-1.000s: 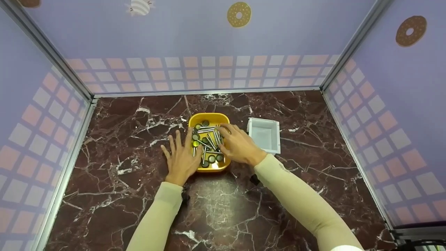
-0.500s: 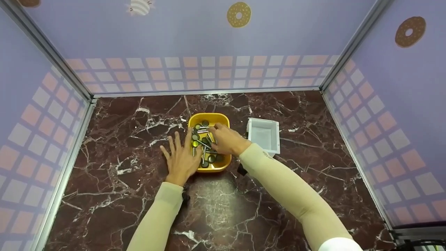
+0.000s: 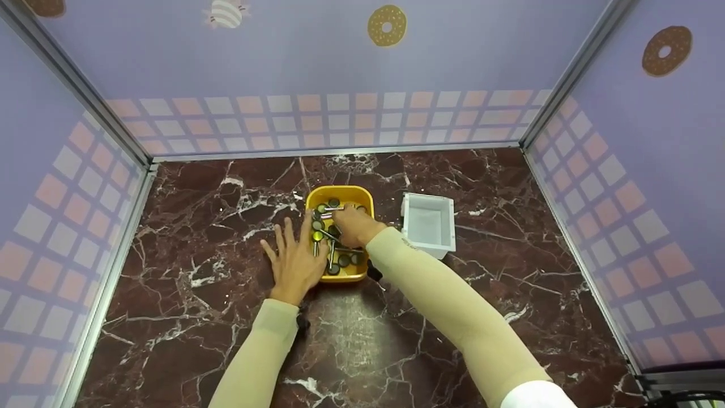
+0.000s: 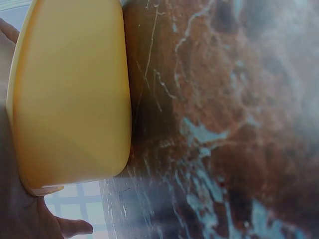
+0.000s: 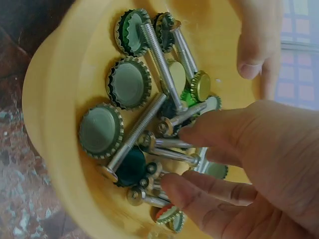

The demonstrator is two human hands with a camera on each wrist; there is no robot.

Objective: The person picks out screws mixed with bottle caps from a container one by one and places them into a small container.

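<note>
The yellow bin (image 3: 345, 279) stood upright on the dark marbled tabletop (image 3: 198, 317) and served as the reference for all positions. Metal bolts (image 5: 134, 137) and bottle caps (image 5: 128, 83) lay mixed inside the yellow bin; several caps rested with their inner faces exposed, and the bolts crossed one another at various angles.

The left hand (image 3: 297, 263) was located at the left rim of the yellow bin. Its fingers were extended and spread, with the thumb reaching over the rim and the outer fingers outside the wall.

The right hand (image 3: 354, 226) was positioned inside the yellow bin, above its right half, reaching in over the right rim. Its fingers were bent among the bolts, with fingertips apart on either side of several shafts (whether any bolt was actually grasped could not be determined).

A white container (image 3: 429, 224) stood near the yellow bin, to its right. Behind the yellow bin, beyond the tabletop, rose a purple panel (image 3: 317, 62).
</note>
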